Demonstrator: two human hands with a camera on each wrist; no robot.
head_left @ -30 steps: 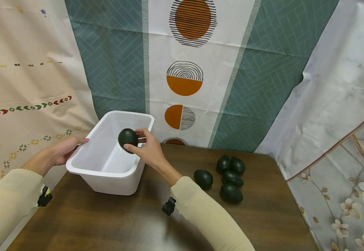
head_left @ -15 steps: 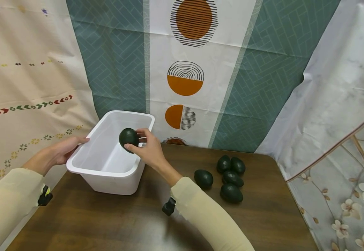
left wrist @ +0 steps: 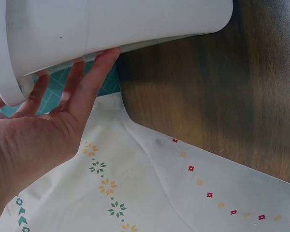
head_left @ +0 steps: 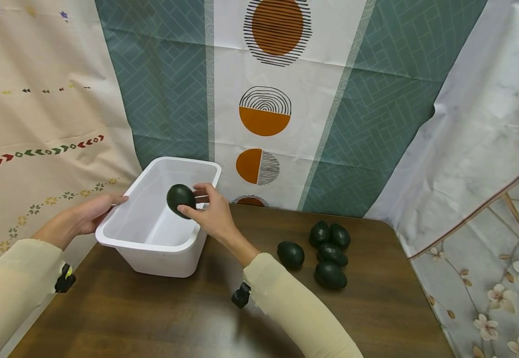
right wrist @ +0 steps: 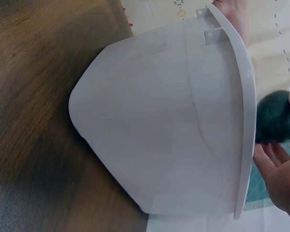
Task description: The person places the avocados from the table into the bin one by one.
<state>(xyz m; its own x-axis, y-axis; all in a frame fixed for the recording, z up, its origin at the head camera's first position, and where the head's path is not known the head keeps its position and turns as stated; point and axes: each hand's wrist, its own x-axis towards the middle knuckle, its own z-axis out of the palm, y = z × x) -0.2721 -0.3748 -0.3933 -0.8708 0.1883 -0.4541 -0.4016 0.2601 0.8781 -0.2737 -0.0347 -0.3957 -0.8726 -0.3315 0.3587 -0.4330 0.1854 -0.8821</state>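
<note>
In the head view, a white plastic bin stands on the left of the table, its inside bare where it shows. My left hand grips the bin's left rim, thumb over the edge. The left wrist view has that hand's fingers against the outer wall, and the thumb is mostly hidden by the rim. Between the thumb and fingers of my right hand is a dark green avocado, held over the bin's opening near the right rim. From the right wrist, the avocado shows just past the rim.
Several more avocados lie on the right half of the brown wooden table. Patterned cloths hang behind the table and at both sides, close to the bin at the back left.
The avocado has turned slightly in my right hand's fingers and shifted a little left. My left hand and the bin have stayed put.
</note>
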